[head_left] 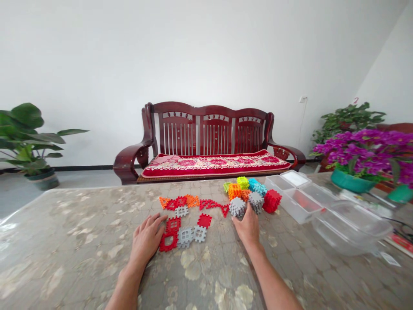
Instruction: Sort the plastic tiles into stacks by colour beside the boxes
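Observation:
My left hand (148, 234) lies on the table with its fingers stretched out, their tips beside the red window tile (173, 224) and the red tile with a round hole (168, 242). My right hand (248, 228) has its thumb and fingers around a stack of grey interlocking tiles (237, 207); part of the grip is hidden by the hand. Close by are a second grey stack (256, 202), a red stack (272, 201) and an orange stack (234, 192). Between my hands lie grey window tiles (185, 235), a solid red tile (204, 221) and red triangle pieces (208, 204).
Yellow-green (242, 182) and blue stacks (257, 187) stand farther back. To the right are a clear divided box (301, 206), a clear lidded container (351, 226) and purple flowers in a teal pot (353, 184). A wooden bench (213, 129) stands behind the patterned table (97, 249).

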